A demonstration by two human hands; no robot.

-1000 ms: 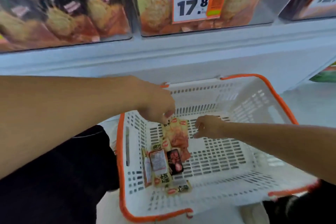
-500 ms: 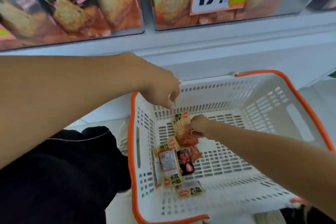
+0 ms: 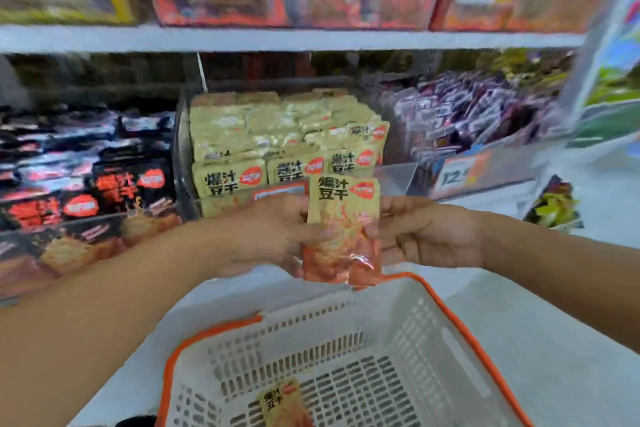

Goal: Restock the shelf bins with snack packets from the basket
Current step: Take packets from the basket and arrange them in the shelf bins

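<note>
Upright between left hand (image 3: 273,236) and right hand (image 3: 426,236): held packet (image 3: 341,229), gripped on both sides, above far rim of basket (image 3: 460,354). In the basket, near its front edge: one packet (image 3: 282,404). Behind the held packet, on the shelf: middle bin (image 3: 277,146) of like packets. Left of that bin: dark packets (image 3: 86,184). Right of it: another bin (image 3: 474,114), price tag (image 3: 460,173) on its front. Above: an upper shelf (image 3: 277,38) with more goods.

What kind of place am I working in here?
Most likely a shop's snack aisle: shelf bins packed with packets, price tags on their fronts, and a white shopping basket below the held yellow packet.
</note>
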